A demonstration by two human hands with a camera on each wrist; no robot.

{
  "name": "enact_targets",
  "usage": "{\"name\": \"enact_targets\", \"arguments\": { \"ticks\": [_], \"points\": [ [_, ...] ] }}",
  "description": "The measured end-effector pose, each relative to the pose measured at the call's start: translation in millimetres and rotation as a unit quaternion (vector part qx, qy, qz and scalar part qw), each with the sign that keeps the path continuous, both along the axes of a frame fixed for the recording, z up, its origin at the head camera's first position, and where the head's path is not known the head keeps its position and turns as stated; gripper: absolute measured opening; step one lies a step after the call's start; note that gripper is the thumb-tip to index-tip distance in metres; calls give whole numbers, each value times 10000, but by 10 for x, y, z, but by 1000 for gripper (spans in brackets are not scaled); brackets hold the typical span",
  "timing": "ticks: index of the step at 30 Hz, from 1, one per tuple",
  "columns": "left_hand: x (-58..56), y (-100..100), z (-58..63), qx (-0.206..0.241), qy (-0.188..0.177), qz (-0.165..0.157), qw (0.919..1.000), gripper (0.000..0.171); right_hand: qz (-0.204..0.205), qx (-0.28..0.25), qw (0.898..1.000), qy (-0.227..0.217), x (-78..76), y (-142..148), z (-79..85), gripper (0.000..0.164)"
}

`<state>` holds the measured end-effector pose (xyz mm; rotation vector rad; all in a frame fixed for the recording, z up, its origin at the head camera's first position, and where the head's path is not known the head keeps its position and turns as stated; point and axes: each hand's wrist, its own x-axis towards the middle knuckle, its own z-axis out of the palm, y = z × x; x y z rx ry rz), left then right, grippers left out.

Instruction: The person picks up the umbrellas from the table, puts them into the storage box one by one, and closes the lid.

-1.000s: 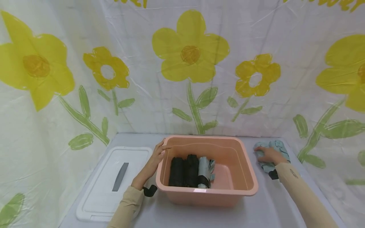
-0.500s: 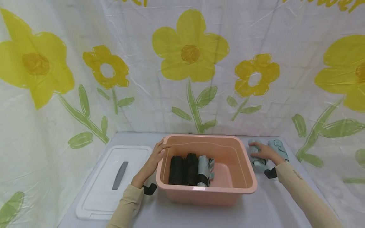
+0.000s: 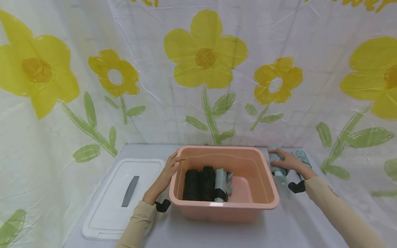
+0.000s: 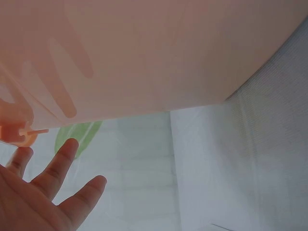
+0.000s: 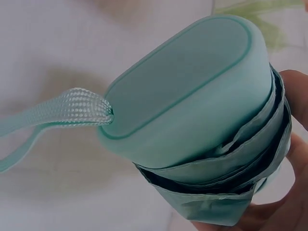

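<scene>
My right hand (image 3: 291, 162) grips a folded light teal umbrella (image 3: 274, 157) and holds it off the table, just right of the bin. The right wrist view shows that umbrella's flat oval handle end (image 5: 180, 72), its wrist strap (image 5: 72, 108) and gathered fabric, with fingers behind it. My left hand (image 3: 169, 172) rests at the left rim of the pink plastic bin (image 3: 224, 210); in the left wrist view its fingers (image 4: 55, 166) are spread and straight beside the wall. Two black folded umbrellas (image 3: 199, 184) and a grey-blue one (image 3: 221, 181) lie side by side in the bin's left half.
Another teal folded umbrella (image 3: 301, 157) lies on the table at the back right, partly behind my right hand. A white lid (image 3: 105, 203) with a grey handle lies left of the bin. A flower-printed curtain (image 3: 155, 120) hangs behind the table.
My right hand has pulled one teal umbrella away from the one beside it, leftward, and raised it from the table. The left hand and the bin stay in place.
</scene>
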<state>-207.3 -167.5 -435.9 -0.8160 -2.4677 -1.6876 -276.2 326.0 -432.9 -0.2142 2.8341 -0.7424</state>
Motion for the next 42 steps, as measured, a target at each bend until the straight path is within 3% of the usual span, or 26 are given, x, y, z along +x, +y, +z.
{"name": "enact_targets", "arguments": {
  "ticks": [18, 23, 42],
  "points": [
    [3, 2, -15, -65, -155, 37, 9999, 40, 217, -394, 9989, 149, 166, -66, 301, 67],
    [13, 7, -6, -95, -174, 65, 9998, 39, 108, -523, 9985, 148, 209, -91, 360, 68],
    [19, 15, 6, -75, -139, 47, 9999, 39, -150, -1702, 9848, 309, 419, -323, 746, 66]
  ]
}}
